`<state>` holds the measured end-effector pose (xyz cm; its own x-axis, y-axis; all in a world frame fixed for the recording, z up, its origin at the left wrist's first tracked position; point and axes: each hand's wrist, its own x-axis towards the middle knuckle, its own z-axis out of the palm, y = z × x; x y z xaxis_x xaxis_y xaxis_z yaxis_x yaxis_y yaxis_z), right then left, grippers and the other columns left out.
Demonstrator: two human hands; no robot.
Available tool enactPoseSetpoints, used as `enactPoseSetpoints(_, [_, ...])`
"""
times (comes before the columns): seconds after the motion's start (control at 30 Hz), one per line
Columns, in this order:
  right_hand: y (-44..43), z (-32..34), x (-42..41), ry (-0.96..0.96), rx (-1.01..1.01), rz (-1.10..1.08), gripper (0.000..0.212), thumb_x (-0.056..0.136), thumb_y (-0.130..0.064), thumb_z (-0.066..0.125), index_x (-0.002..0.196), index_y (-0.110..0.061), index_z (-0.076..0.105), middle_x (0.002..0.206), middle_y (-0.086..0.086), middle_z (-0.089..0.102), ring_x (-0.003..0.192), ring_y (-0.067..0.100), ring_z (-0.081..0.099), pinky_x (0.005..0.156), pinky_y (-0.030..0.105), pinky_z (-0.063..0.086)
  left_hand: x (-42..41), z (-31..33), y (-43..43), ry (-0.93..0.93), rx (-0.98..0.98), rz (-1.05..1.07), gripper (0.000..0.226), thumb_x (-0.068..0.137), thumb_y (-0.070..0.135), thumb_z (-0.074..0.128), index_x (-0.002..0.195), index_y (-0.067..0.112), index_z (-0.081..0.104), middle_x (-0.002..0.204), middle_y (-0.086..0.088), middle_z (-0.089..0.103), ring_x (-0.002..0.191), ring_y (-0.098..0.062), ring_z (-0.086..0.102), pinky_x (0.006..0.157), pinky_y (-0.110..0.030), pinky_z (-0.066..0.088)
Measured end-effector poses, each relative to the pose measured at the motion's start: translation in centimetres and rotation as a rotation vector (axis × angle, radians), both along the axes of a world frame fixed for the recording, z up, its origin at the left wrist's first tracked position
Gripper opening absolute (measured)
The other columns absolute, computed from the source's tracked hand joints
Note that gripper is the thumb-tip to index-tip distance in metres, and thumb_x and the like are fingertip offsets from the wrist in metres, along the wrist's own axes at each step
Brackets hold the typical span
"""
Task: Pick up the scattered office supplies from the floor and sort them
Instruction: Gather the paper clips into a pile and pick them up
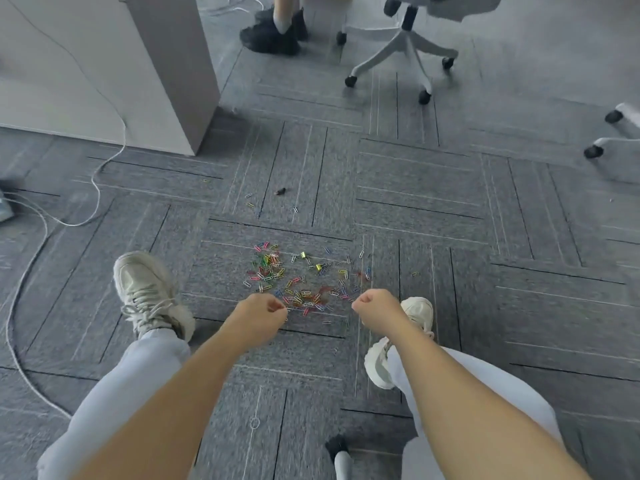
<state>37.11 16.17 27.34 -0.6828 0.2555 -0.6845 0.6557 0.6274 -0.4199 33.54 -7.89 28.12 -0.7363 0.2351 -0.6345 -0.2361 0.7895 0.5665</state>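
On the ribbed grey carpet (415, 174), bright looped wire paper clips (272, 266) lay scattered; left hand (260, 309) and right hand (376, 306) were curled, contents hidden.

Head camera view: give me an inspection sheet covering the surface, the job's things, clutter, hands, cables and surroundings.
Surface: grey carpet tiles with a lined pattern.
Job's things: coloured paper clips heaped just beyond both hands; two yellow binder clips among them; a few stray clips farther out.
Clutter: one small dark scrap, too small to identify.
Hands: left hand and right hand both curled at the heap's near edge; anything inside them is hidden.
Cables: white cable loops over the tiles on the left.
Surroundings: office chair, another person's black shoes, grey desk panel.
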Motion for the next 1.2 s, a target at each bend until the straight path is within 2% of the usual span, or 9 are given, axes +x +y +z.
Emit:
enactPoseSetpoints(0.1, [1.1,-2.9,-1.6,-0.012,-0.040,-0.051,0.019,0.091,-0.022,0.050,0.080,-0.009,0.058,0.074,0.005,0.057,0.067,0.022,0.050,0.064,0.030,0.044,-2.1,-2.4,2.0,-0.071,-0.069,-0.001,0.022,0.097,0.035,0.054,0.109,0.020,0.065,0.099,0.000,0.068,0.077,-0.014,0.067,0.059,-0.024,0.049])
enactPoseSetpoints(0.23, [2.5,-6.3,-3.8,-0.042,-0.079,-0.079,0.022,0.092,-0.025,0.048,0.099,-0.013,0.065,0.092,0.005,0.068,0.082,0.020,0.061,0.069,0.031,0.049,-6.1,-5.5,4.5,-0.089,-0.111,-0.023,0.030,0.096,0.036,0.053,0.120,0.019,0.062,0.114,0.000,0.066,0.095,-0.015,0.060,0.081,-0.028,0.045])
enactPoseSetpoints(0.4, [5.1,-13.0,-9.4,-0.026,-0.038,-0.145,0.015,0.095,-0.027,0.052,0.105,-0.018,0.058,0.107,0.001,0.064,0.091,0.019,0.058,0.074,0.031,0.046,-12.3,-12.3,6.1,-0.105,-0.149,-0.007,0.041,0.097,0.037,0.053,0.132,0.018,0.054,0.126,-0.003,0.060,0.101,-0.020,0.058,0.084,-0.030,0.047])
enactPoseSetpoints(0.57, [8.7,-20.8,-15.1,-0.017,0.114,-0.203,0.034,0.096,-0.023,0.053,0.128,-0.013,0.055,0.122,0.009,0.060,0.098,0.025,0.058,0.073,0.029,0.042,-18.0,-20.7,5.5,-0.080,-0.229,0.104,0.051,0.090,0.031,0.055,0.138,0.018,0.048,0.122,-0.011,0.058,0.092,-0.024,0.062,0.076,-0.035,0.053])
enactPoseSetpoints(0.67, [10.2,-25.7,-18.1,-0.042,0.247,-0.279,0.038,0.093,-0.019,0.054,0.130,-0.009,0.051,0.132,0.015,0.049,0.112,0.032,0.053,0.073,0.031,0.044,-20.7,-25.3,5.7,-0.066,-0.351,0.159,0.062,0.085,0.028,0.056,0.144,0.020,0.039,0.139,-0.020,0.039,0.123,-0.039,0.043,0.101,-0.050,0.044])
enactPoseSetpoints(0.77, [10.8,-29.2,-20.3,-0.085,0.338,-0.372,0.046,0.093,-0.018,0.057,0.135,-0.007,0.043,0.140,0.018,0.038,0.132,0.038,0.035,0.080,0.038,0.039,-22.8,-28.7,6.0,-0.031,-0.440,0.264,0.059,0.084,0.023,0.056,0.139,0.017,0.035,0.141,-0.018,0.025,0.128,-0.043,0.027,0.100,-0.053,0.037])
enactPoseSetpoints(0.93, [9.9,-32.2,-21.7,0.021,0.402,-0.434,0.040,0.086,-0.008,0.058,0.124,-0.006,0.044,0.135,0.018,0.039,0.126,0.037,0.034,0.084,0.042,0.039,-25.4,-32.3,4.3,0.078,-0.391,0.403,0.060,0.083,0.020,0.057,0.138,0.018,0.033,0.135,-0.014,0.028,0.121,-0.038,0.030,0.103,-0.051,0.035])
enactPoseSetpoints(1.1, [4.1,-32.3,-22.2,0.178,0.262,-0.059,0.035,0.083,0.001,0.057,0.117,-0.005,0.054,0.115,0.010,0.052,0.110,0.027,0.045,0.087,0.033,0.042,-25.4,-32.3,6.1,0.150,-0.327,0.195,0.045,0.085,0.016,0.055,0.128,0.011,0.042,0.123,-0.010,0.045,0.110,-0.026,0.041,0.102,-0.043,0.040])
enactPoseSetpoints(1.2, [1.2,-32.0,-23.4,0.202,0.161,0.042,0.025,0.087,-0.001,0.055,0.110,-0.010,0.061,0.108,0.003,0.056,0.103,0.023,0.055,0.083,0.036,0.051,-25.2,-32.2,6.3,0.154,-0.278,0.114,0.028,0.086,0.022,0.053,0.113,0.017,0.052,0.108,-0.002,0.057,0.095,-0.019,0.055,0.090,-0.040,0.052])
